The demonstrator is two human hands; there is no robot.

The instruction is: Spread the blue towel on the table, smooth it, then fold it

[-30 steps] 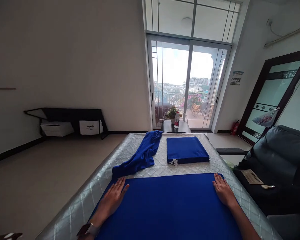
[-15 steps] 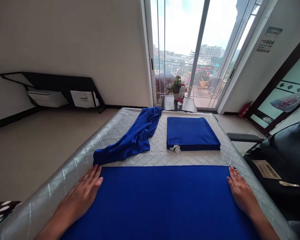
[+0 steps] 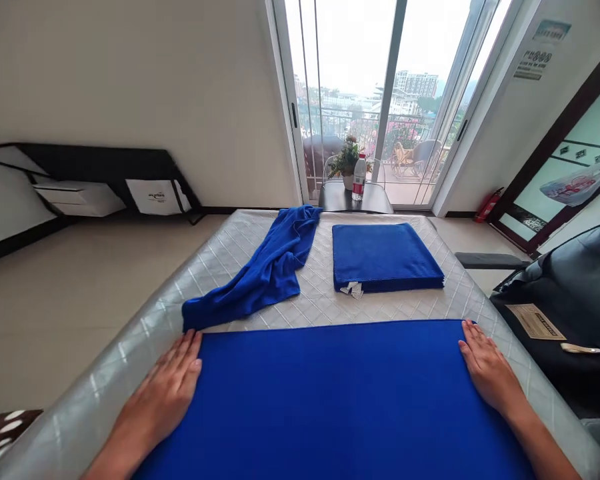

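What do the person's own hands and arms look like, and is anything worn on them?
The left hand and right hand are ungloved, with no ring that I can make out. The visible part of each forearm is bare, with no sleeve or band showing.

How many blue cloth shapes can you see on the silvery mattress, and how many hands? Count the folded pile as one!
Flat blue cloth: 1
Crumpled blue cloth: 1
Folded blue pile: 1
Hands, the left hand and the right hand: 2
Total: 5, which is 3 blue shapes and 2 hands
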